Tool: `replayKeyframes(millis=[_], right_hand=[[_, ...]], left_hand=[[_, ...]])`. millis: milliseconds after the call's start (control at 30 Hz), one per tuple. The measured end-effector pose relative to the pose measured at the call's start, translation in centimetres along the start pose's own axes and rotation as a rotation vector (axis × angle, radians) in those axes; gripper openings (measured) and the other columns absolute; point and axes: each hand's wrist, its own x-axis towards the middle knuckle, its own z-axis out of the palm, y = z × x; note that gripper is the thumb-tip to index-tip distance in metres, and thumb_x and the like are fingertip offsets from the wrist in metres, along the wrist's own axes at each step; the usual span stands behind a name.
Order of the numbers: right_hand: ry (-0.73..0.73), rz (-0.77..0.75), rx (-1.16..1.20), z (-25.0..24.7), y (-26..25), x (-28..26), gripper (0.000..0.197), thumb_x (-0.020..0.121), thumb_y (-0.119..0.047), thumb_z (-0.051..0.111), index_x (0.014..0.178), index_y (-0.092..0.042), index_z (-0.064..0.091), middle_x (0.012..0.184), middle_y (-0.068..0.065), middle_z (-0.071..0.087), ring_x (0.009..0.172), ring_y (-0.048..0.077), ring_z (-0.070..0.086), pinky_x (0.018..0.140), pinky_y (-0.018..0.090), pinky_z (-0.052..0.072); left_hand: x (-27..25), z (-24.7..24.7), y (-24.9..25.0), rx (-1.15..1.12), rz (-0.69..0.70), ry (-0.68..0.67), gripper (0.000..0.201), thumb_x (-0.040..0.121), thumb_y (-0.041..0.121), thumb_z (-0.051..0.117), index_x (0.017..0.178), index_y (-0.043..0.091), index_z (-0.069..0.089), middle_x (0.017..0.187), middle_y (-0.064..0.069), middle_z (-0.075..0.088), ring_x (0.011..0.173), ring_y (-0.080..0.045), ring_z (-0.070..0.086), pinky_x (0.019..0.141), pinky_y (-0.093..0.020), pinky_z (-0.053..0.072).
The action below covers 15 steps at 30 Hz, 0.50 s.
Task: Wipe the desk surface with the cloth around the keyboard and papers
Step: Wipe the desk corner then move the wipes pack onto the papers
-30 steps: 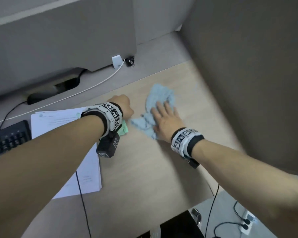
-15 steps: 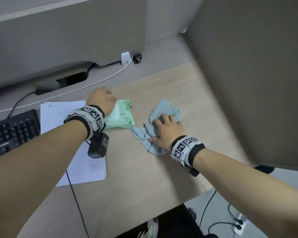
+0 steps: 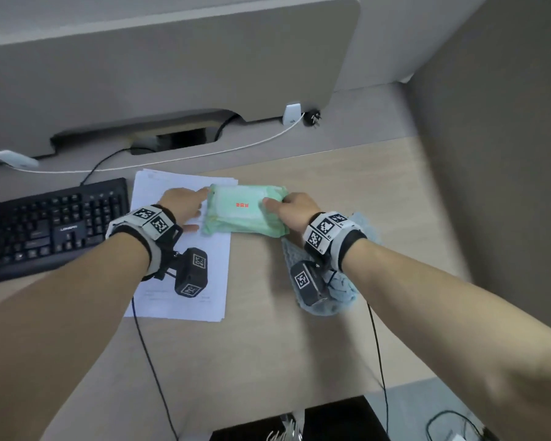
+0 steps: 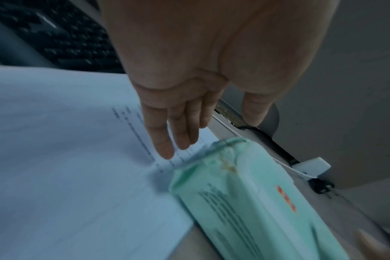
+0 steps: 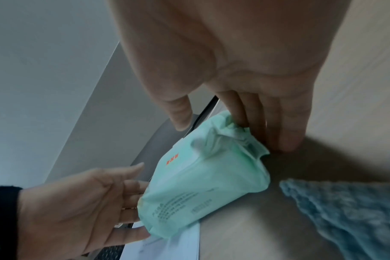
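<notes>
The light-blue cloth point(image 3: 341, 297) lies crumpled on the wooden desk point(image 3: 299, 345), under my right wrist, and nobody holds it point(image 5: 345, 211). A green wipes pack point(image 3: 245, 210) rests half on the white papers point(image 3: 178, 256), right of the black keyboard point(image 3: 45, 224). My right hand point(image 3: 287, 208) grips the pack's right end point(image 5: 200, 184), thumb on top and fingers behind the folded end. My left hand point(image 3: 188, 203) is open, with straight fingers point(image 4: 167, 137) over the papers at the pack's left end point(image 4: 256, 202).
A grey partition point(image 3: 172, 74) with a cable slot point(image 3: 172, 138) closes the back, and a tall panel point(image 3: 506, 154) the right side. A white cable point(image 3: 236, 148), a white charger point(image 3: 291, 113) and a black plug point(image 3: 312, 117) lie behind the papers. The desk's front edge point(image 3: 331, 399) is near.
My right hand has left the cloth and moved left onto the wipes pack. The left hand has slid back to the pack's left end and opened. The pack now sits over the papers' edge.
</notes>
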Motion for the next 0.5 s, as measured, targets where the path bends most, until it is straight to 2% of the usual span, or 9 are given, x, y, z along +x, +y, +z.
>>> replayKeyframes(millis=[67, 100, 167, 267, 333, 367, 433, 500], right_hand=[[-0.001, -0.002, 0.048, 0.3, -0.1, 0.4, 0.087, 0.048, -0.069, 0.063, 0.115, -0.012, 0.067, 0.104, 0.006, 0.072, 0.092, 0.026, 0.071, 0.084, 0.043, 0.059], [0.0, -0.008, 0.046, 0.2, -0.3, 0.5, 0.086, 0.05, -0.069, 0.063, 0.114, -0.013, 0.067, 0.104, 0.006, 0.072, 0.092, 0.026, 0.07, 0.083, 0.043, 0.059], [0.019, -0.023, 0.006, -0.6, -0.6, 0.3, 0.077, 0.061, -0.067, 0.063, 0.115, -0.011, 0.065, 0.108, 0.006, 0.07, 0.095, 0.026, 0.068, 0.085, 0.041, 0.058], [0.082, -0.029, -0.003, -3.3, -0.9, 0.6, 0.067, 0.076, -0.061, 0.064, 0.12, -0.011, 0.062, 0.115, 0.006, 0.067, 0.102, 0.026, 0.065, 0.091, 0.041, 0.054], [0.135, -0.04, 0.007, -6.4, -0.7, 1.4, 0.059, 0.083, -0.056, 0.063, 0.122, -0.012, 0.061, 0.114, 0.003, 0.065, 0.102, 0.024, 0.063, 0.09, 0.035, 0.052], [0.166, -0.051, 0.018, -8.2, -0.6, 1.7, 0.054, 0.086, -0.053, 0.062, 0.122, -0.013, 0.061, 0.111, 0.002, 0.064, 0.1, 0.023, 0.062, 0.087, 0.031, 0.05], [0.25, -0.081, 0.029, -11.7, -0.2, 2.4, 0.046, 0.089, -0.047, 0.061, 0.121, -0.014, 0.062, 0.109, 0.0, 0.063, 0.1, 0.021, 0.06, 0.083, 0.025, 0.044], [0.333, -0.093, -0.01, -15.4, 0.2, 3.4, 0.043, 0.092, -0.043, 0.059, 0.122, -0.012, 0.062, 0.11, 0.0, 0.062, 0.101, 0.02, 0.058, 0.082, 0.022, 0.039]], left_hand=[[-0.6, 1.3, 0.2, -0.028, -0.015, -0.048, 0.046, 0.087, 0.046, 0.063, 0.112, 0.008, 0.064, 0.114, -0.009, 0.068, 0.105, -0.025, 0.065, 0.089, -0.048, 0.056], [-0.9, 1.9, 0.4, -0.029, -0.009, -0.039, 0.046, 0.086, 0.046, 0.063, 0.111, 0.008, 0.064, 0.114, -0.011, 0.068, 0.105, -0.029, 0.066, 0.089, -0.05, 0.056], [-1.2, 3.0, 1.2, -0.006, 0.029, -0.003, 0.041, 0.086, 0.043, 0.062, 0.106, 0.008, 0.064, 0.114, -0.016, 0.067, 0.104, -0.034, 0.066, 0.088, -0.054, 0.055], [-1.8, 4.8, 3.3, 0.013, 0.121, 0.016, 0.03, 0.088, 0.039, 0.062, 0.102, 0.013, 0.059, 0.114, -0.015, 0.065, 0.1, -0.033, 0.066, 0.085, -0.054, 0.057], [-2.2, 7.0, 5.3, -0.003, 0.151, -0.015, 0.028, 0.09, 0.037, 0.061, 0.1, 0.01, 0.058, 0.111, -0.015, 0.065, 0.098, -0.033, 0.067, 0.082, -0.055, 0.057], [-2.5, 8.3, 6.4, -0.021, 0.167, -0.037, 0.025, 0.091, 0.034, 0.061, 0.094, 0.009, 0.058, 0.108, -0.016, 0.066, 0.096, -0.034, 0.068, 0.081, -0.055, 0.057], [-3.1, 11.3, 8.5, -0.097, 0.175, -0.11, 0.02, 0.093, 0.026, 0.061, 0.079, 0.012, 0.056, 0.096, -0.013, 0.069, 0.087, -0.03, 0.07, 0.08, -0.05, 0.059], [-3.9, 14.7, 10.7, -0.16, 0.16, -0.168, 0.013, 0.094, 0.022, 0.06, 0.087, 0.013, 0.055, 0.094, -0.008, 0.068, 0.081, -0.022, 0.069, 0.078, -0.042, 0.059]])
